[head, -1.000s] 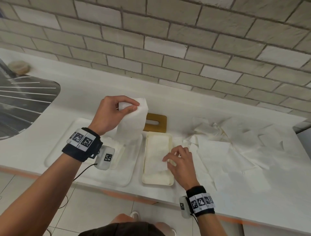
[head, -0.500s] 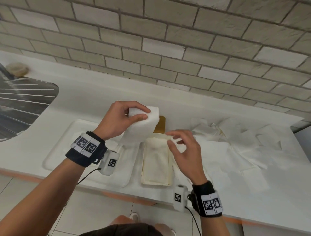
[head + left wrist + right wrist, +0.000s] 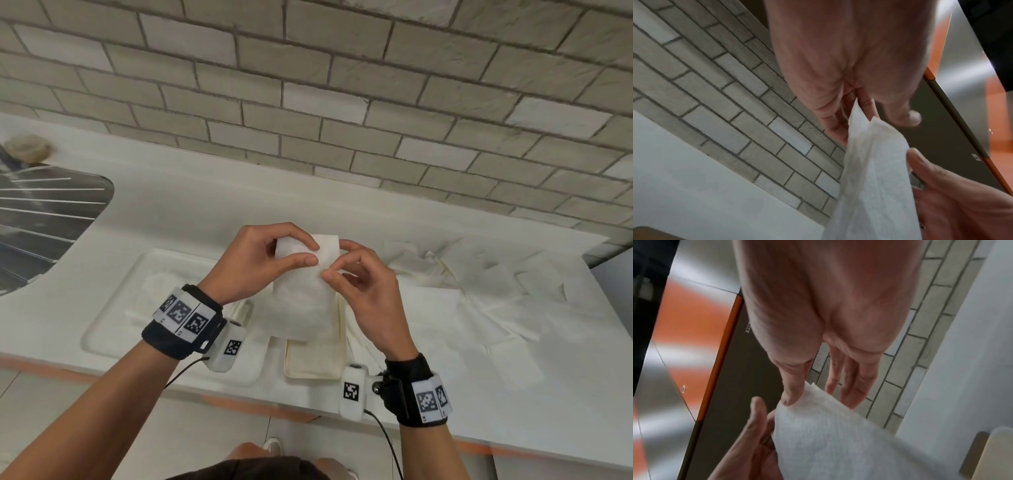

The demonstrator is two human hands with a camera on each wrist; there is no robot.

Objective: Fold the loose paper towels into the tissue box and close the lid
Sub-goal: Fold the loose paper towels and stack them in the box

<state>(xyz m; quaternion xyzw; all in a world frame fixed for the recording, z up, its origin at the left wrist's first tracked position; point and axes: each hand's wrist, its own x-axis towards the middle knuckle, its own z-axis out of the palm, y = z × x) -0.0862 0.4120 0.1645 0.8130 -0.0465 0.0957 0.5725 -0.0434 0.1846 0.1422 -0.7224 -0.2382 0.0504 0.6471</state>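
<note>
Now the right hand [image 3: 363, 284] has left the tissue box [image 3: 315, 359] at six o'clock, joining the left hand [image 3: 255, 262] pinching one paper towel [image 3: 303, 291] for folding.

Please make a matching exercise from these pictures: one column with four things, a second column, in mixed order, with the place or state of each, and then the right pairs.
Things
1. held paper towel
2. tissue box
3. loose paper towels
4. sink

Places or states
A. far left, set into the counter
B. spread on the counter at the right
C. pinched by the left hand and the right hand, above the box
D. open, lying on the counter

Pairs: 1-C, 2-D, 3-B, 4-A
</note>
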